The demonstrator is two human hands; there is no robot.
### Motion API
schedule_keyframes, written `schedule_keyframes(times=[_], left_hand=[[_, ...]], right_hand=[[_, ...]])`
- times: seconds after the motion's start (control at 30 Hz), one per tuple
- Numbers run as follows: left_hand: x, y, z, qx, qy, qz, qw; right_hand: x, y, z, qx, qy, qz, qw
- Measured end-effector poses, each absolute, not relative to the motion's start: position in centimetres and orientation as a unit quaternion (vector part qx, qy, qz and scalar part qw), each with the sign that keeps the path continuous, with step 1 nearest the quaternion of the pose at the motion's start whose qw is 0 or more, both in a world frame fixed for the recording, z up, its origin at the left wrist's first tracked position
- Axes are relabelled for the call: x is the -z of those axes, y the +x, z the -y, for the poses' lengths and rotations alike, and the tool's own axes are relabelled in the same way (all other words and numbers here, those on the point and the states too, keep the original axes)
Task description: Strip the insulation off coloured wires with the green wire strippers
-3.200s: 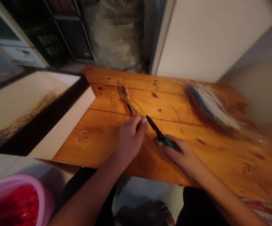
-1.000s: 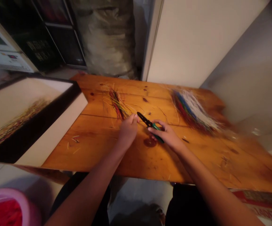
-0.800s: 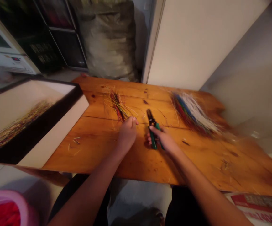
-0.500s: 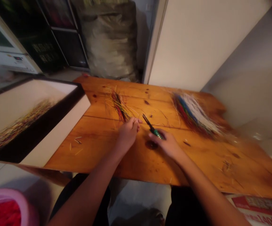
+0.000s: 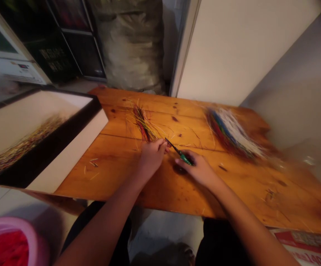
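My left hand (image 5: 155, 153) is closed in a pinch, with a thin wire (image 5: 165, 145) at its fingertips. Just beyond it lies a loose bundle of thin red, yellow and dark wires (image 5: 144, 125) on the wooden table. My right hand (image 5: 196, 166) is wrapped round green-handled pliers (image 5: 186, 159) with long, narrow dark jaws. Their tip reaches up to the left fingertips, by the wire; whether the jaws touch it is too blurred to tell.
A thick bundle of white, blue, green and red wires (image 5: 232, 133) lies at the right of the wooden table (image 5: 171, 192). At the left stands a black-and-white box (image 5: 74, 144) holding many wires. A pink tub (image 5: 34, 240) with red contents is below. Small wire scraps (image 5: 94, 163) are scattered about.
The pliers have moved left, so their tip is now at my left fingertips rather than a little apart. Their jaws look closer together. The view has shifted slightly.
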State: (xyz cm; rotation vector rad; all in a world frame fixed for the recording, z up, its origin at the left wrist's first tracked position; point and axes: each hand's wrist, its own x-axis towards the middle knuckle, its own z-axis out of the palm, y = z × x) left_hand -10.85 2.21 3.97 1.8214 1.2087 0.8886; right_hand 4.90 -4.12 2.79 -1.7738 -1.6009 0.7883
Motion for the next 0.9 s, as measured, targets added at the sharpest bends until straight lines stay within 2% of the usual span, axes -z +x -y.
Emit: schedule_keyframes(times=[0.13, 0.4, 0.5, 0.57, 0.7, 0.77, 0.83, 0.9], left_hand=[[-3.9, -10.8, -2.2, -0.345, 0.704, -0.48, 0.393], [-3.4, -10.8, -2.3, -0.377, 0.643, -0.455, 0.487], [-3.1, -10.7, -2.5, -0.379, 0.634, -0.449, 0.502], [-3.0, -10.7, -2.5, -0.382, 0.638, -0.434, 0.509], [-3.2, -11.3, -2.0, -0.368, 0.627, -0.439, 0.527], [-3.6, -12.0, -1.6, -0.369, 0.615, -0.453, 0.53], [-4.0, -12.7, -1.4, -0.388, 0.603, -0.459, 0.524], [-4.4, -13.0, -1.4, -0.405, 0.596, -0.459, 0.52]], right_hand=[[-2.9, 4.5, 4.1, -0.265, -0.675, 0.619, 0.301], [-3.6, 4.5, 4.3, -0.204, -0.714, 0.632, 0.221], [-3.6, 4.2, 4.3, -0.21, -0.72, 0.619, 0.231], [-3.6, 4.3, 4.1, -0.237, -0.714, 0.601, 0.27], [-4.0, 7.2, 3.1, -0.38, -0.683, 0.436, 0.445], [-4.4, 10.1, 2.8, -0.367, -0.687, 0.369, 0.507], [-4.4, 12.7, 2.8, -0.301, -0.683, 0.256, 0.615], [-4.0, 13.8, 3.0, -0.247, -0.725, 0.259, 0.589]])
